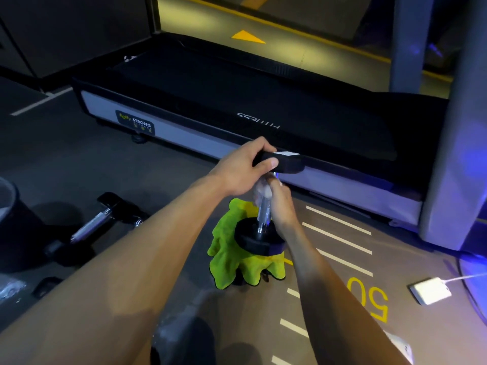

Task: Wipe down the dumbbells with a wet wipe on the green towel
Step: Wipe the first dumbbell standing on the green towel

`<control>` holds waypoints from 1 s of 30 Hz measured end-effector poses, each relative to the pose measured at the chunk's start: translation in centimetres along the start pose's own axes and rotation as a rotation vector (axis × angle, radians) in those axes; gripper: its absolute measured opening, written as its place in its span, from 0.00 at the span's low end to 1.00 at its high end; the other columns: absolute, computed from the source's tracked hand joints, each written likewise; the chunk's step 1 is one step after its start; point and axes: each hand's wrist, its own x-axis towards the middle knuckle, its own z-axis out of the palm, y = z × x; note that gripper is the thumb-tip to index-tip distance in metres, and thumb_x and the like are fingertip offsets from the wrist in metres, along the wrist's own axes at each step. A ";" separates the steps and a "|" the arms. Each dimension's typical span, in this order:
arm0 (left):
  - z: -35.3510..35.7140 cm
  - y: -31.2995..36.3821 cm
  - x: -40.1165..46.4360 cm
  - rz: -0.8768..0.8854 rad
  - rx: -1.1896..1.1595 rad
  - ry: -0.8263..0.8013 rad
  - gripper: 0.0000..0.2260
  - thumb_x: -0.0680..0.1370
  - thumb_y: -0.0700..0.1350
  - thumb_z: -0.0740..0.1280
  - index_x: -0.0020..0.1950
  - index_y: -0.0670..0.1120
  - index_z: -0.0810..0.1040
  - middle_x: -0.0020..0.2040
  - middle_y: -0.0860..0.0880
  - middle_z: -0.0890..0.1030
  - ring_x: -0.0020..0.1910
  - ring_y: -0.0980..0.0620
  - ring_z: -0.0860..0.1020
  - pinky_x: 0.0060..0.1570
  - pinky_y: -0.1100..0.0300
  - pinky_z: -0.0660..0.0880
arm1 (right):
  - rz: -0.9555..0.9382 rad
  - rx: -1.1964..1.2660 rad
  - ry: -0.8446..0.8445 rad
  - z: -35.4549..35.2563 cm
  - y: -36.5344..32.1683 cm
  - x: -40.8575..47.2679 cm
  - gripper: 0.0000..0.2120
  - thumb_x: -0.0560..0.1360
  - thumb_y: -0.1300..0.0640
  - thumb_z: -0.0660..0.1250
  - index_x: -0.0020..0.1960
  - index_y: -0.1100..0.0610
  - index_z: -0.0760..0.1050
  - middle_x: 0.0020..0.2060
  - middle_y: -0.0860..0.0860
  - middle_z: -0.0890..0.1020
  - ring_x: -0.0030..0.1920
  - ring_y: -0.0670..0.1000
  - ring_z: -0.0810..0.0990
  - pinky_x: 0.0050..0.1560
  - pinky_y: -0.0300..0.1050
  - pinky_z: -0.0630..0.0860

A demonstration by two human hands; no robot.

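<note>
A black dumbbell [259, 239] stands upright on the crumpled green towel [229, 259], its lower head resting on the cloth. My left hand [245, 167] grips the upper head [287, 163] from above and steadies it. My right hand [280, 204] is wrapped around the chrome handle [263, 217], pressing a pale wet wipe [263, 189] against the top of the bar. Both forearms reach in from the bottom of the view.
A second dumbbell [89, 227] lies on the dark floor at the left, beside a dark bin [10, 206]. A black treadmill deck [237, 101] runs across behind the towel. A white charger with cable [431, 290] lies at the right on the marked floor.
</note>
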 end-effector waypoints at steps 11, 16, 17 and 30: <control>0.3 -0.3 0.4 -0.005 -0.014 0.010 0.07 0.84 0.52 0.66 0.61 0.54 0.76 0.58 0.52 0.82 0.57 0.50 0.81 0.62 0.43 0.77 | 0.123 0.141 0.397 2.2 -0.3 0.5 0.18 0.84 0.55 0.53 0.47 0.56 0.80 0.48 0.53 0.83 0.50 0.53 0.80 0.52 0.48 0.73; 0.3 -0.5 0.3 0.005 -0.012 -0.002 0.10 0.81 0.57 0.66 0.60 0.56 0.76 0.58 0.53 0.83 0.57 0.50 0.81 0.62 0.44 0.77 | 0.365 0.112 0.248 1.2 -0.9 1.1 0.22 0.80 0.50 0.51 0.52 0.66 0.76 0.28 0.61 0.78 0.24 0.57 0.73 0.27 0.44 0.70; 0.4 -0.4 0.4 0.008 -0.001 -0.006 0.10 0.82 0.56 0.67 0.61 0.55 0.76 0.58 0.53 0.82 0.58 0.50 0.81 0.62 0.44 0.77 | 0.407 0.115 0.241 1.2 -1.2 1.5 0.22 0.79 0.49 0.51 0.50 0.65 0.76 0.24 0.60 0.76 0.21 0.56 0.71 0.27 0.44 0.69; 0.2 -0.8 0.9 0.011 0.017 -0.011 0.08 0.82 0.56 0.66 0.61 0.57 0.76 0.60 0.56 0.81 0.59 0.52 0.80 0.64 0.45 0.75 | 0.405 0.243 0.198 1.0 -1.0 1.8 0.21 0.86 0.49 0.53 0.40 0.58 0.72 0.26 0.55 0.74 0.21 0.53 0.74 0.27 0.40 0.72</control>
